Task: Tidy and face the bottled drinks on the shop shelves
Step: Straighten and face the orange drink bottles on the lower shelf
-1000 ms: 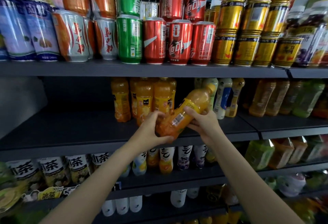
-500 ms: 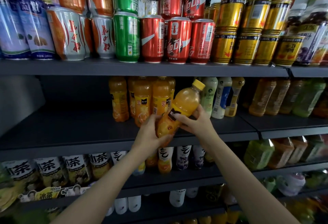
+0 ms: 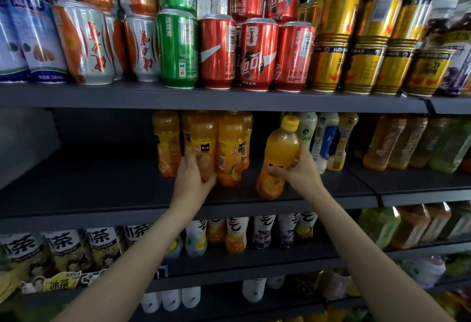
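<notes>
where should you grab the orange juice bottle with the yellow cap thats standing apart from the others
Grip the orange juice bottle around its labelled middle, coming from the open front-right, as the right hand does now. It stands near the shelf edge, with pale bottles close behind, so the front is likely easiest.

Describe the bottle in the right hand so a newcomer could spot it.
On the middle shelf, right of the orange juice cluster, one orange juice bottle stands alone near the front edge. Only it shows a yellow cap and has the right hand around it.

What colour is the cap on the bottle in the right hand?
Yellow; the cap shows clearly in the head view.
</notes>
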The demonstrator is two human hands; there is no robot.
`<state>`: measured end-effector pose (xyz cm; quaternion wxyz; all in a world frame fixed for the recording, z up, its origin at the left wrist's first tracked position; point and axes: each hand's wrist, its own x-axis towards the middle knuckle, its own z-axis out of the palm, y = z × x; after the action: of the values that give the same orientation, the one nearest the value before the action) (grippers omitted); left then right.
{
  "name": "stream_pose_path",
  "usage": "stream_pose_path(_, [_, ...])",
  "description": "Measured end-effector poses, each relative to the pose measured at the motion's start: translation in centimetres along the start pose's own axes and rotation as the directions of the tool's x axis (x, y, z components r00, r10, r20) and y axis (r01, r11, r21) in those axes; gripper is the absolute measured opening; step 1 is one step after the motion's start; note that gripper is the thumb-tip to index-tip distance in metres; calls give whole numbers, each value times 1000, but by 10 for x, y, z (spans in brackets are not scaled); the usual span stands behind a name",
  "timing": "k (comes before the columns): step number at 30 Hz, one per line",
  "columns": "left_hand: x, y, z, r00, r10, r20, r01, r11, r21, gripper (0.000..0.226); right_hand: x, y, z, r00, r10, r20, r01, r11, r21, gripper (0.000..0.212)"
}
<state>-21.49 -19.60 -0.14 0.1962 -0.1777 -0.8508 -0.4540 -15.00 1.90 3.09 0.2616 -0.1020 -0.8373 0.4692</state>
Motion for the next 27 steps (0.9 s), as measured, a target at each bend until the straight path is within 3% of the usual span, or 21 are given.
stream_pose_path(7, [38,-14,4,992,-125,-16,123,989,-82,70,53,7,19,1000,5,-7,-6,996,-93,63])
stream_pose_path(11, [48,-22,17,991,-132,14,133,989,-58,59,55,31,40,1000,-13,-19,11,995,-104,71])
stream_pose_path(14, [50,-34,22,992,-122,12,122,992,-24,53,54,48,52,999,-2,-54,-11,973,-232,52])
stream_pose_path(18, [52,-40,22,993,-115,1,115,993,-31,54,74,62,66,991,-6,-134,-25,973,-230,55])
stream_pose_path(21, [53,-45,22,994,-108,2,108,994,-22,57,99,62,78,983,37,-177,-84,961,-265,57])
stream_pose_path(27, [56,-45,22,994,-109,0,109,993,42,60,154,67,98,973,184,-140,-210,957,-199,38])
